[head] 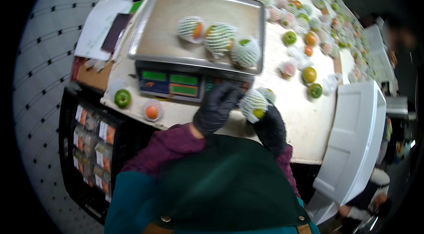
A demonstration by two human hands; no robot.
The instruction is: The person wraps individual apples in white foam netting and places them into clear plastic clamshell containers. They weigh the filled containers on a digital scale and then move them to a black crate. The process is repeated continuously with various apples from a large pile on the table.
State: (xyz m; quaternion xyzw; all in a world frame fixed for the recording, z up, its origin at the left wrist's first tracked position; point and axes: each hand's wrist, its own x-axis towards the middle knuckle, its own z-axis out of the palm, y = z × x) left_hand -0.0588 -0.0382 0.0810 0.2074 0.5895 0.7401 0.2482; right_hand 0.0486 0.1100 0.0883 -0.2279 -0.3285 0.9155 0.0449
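Note:
My right hand point(272, 127), in a black glove, holds a green fruit in a white foam net point(253, 104) in front of the scale. A second netted fruit point(267, 94) shows just behind it, by the fingertips. My left hand point(217, 109), gloved too, has its fingers curled beside that first net; whether they grip it I cannot tell. Behind my hands stands a weighing scale with a steel pan point(165, 18) and green displays point(184, 79). On the pan lie a netted green-orange fruit point(191, 29), a netted fruit point(219, 39) and another netted green one point(246, 51).
A green fruit point(122, 98) and a netted orange one point(152, 110) lie left on the table point(304, 131). Many fruits point(309, 38) cover its right side. A black crate point(74, 181) of labelled packs stands left, a white foam box point(347, 147) right. People are at the right.

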